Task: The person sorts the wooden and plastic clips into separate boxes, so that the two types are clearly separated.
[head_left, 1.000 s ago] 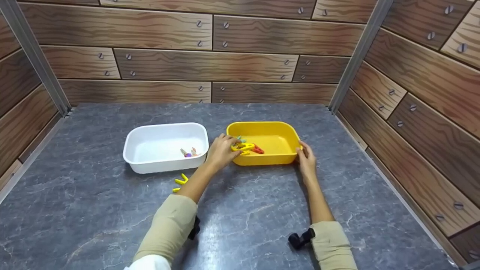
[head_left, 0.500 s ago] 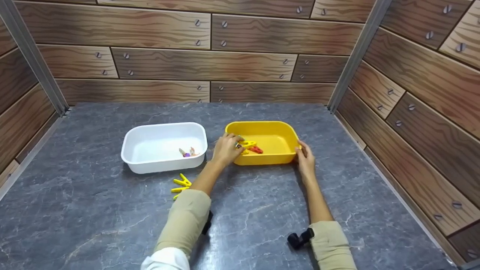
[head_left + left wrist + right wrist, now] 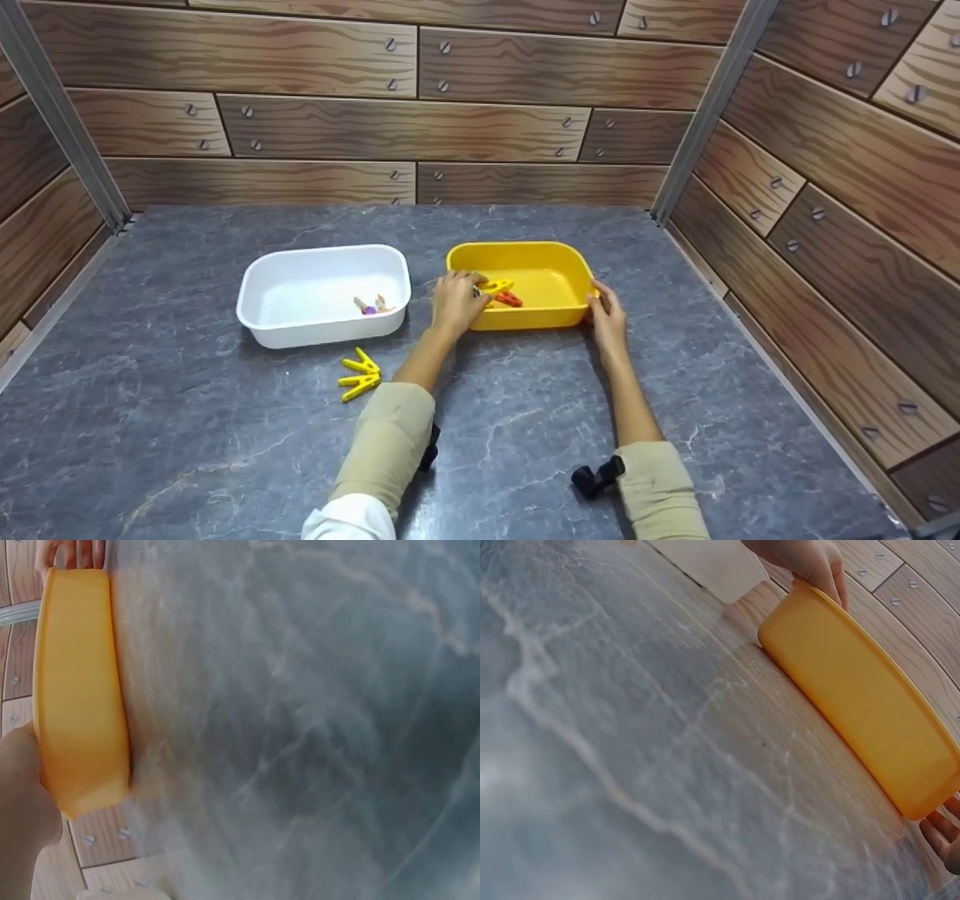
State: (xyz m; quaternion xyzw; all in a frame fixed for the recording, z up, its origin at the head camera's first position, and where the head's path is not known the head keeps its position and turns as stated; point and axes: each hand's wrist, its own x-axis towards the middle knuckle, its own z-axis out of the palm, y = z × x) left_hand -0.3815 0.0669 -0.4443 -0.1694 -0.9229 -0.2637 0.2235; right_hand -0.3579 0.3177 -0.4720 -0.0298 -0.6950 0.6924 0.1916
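Observation:
My left hand [image 3: 456, 301] reaches over the near left corner of the yellow tub [image 3: 529, 319], its fingers and thumb bent down inside. Beside its fingertips lie a yellow clothespin [image 3: 496, 286] and a red clothespin [image 3: 509, 299]. A small dark bit shows between finger and thumb; the hand hides whether it is pinched. At the tub's right end, my right hand [image 3: 609, 319] grips the wall and rim. In the left wrist view, the tub's outer side [image 3: 81, 690] hides what the left hand [image 3: 22, 791] touches. The right wrist view shows the tub [image 3: 855, 697] between both hands.
A white tub [image 3: 322, 334] stands left of the yellow one, with a few small colourful pieces [image 3: 371, 306] in its near right part. Two yellow clothespins [image 3: 361, 375] lie on the grey marbled table [image 3: 517, 420] in front of it. Wood-patterned walls [image 3: 502, 127] enclose the table.
My left hand has shifted slightly right and deeper into the yellow tub's corner. Its forearm moved right, uncovering the two yellow clothespins on the table. The right hand keeps its hold.

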